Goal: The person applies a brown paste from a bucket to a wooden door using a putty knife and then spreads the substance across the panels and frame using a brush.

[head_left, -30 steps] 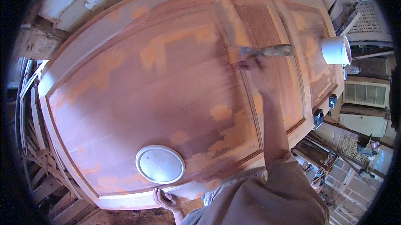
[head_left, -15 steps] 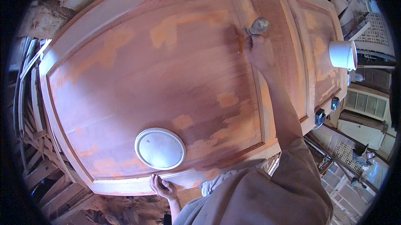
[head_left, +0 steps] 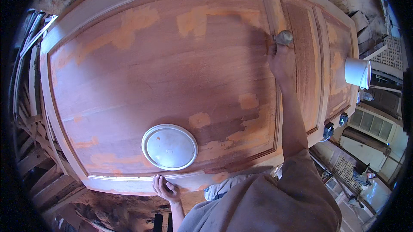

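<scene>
A large paneled wooden door [head_left: 180, 77], reddish brown with pale orange filler patches, lies flat in front of me. At its far right part, my right hand [head_left: 282, 60] is closed round a hand tool [head_left: 284, 37] with a rounded grey end. The tool's other end, beside the large panel's edge molding, is mostly hidden and too blurred to name. My left hand [head_left: 166, 189] grips the door's near edge with curled fingers. Just beyond those fingers, a round white lid [head_left: 169, 147] rests on the panel.
A white bucket [head_left: 357, 72] stands toward the door's right end. Two small black devices [head_left: 328, 131] sit along the near right edge. Stacked wooden strips [head_left: 34, 72] crowd the left side, and window frames [head_left: 372, 122] lean at the right.
The view has shifted, so the door appears farther right and higher. Over the door, my right hand has come a little nearer with the tool. My left hand stays at the edge.
</scene>
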A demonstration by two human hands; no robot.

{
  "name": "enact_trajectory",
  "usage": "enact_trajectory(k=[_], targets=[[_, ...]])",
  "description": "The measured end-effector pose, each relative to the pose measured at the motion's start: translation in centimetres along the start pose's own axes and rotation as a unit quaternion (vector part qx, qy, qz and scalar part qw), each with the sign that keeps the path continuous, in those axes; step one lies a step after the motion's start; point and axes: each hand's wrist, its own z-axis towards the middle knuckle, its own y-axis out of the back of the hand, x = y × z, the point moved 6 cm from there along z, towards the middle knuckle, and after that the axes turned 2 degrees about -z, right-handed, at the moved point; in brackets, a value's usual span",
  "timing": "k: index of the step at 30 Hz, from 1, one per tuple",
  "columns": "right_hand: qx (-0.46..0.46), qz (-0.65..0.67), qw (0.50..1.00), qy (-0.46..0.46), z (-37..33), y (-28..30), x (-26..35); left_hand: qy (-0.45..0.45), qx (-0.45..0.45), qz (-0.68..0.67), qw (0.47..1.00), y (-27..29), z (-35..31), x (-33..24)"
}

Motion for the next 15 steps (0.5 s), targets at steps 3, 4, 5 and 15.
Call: enact_trajectory(k=[3,4,5,15], targets=[[0.006,0.018,1.0,-0.003,-0.1,0.7,0.8,0.0,0.001,-0.005,1.0,0.0,0.0,0.1],[0.009,0.015,1.0,-0.002,-0.2,0.5,0.5,-0.005,0.005,-0.002,1.0,0.1,0.1,0.1],[0.002,0.039,0.999,0.006,-0.3,0.3,-0.1,-0.005,0.003,-0.003,1.0,0.1,0.2,-0.1],[0.137,0.438,0.864,-0.206,-0.4,-3.0,-7.3,-0.002,-0.002,-0.006,1.0,-0.1,0.4,-0.4]])
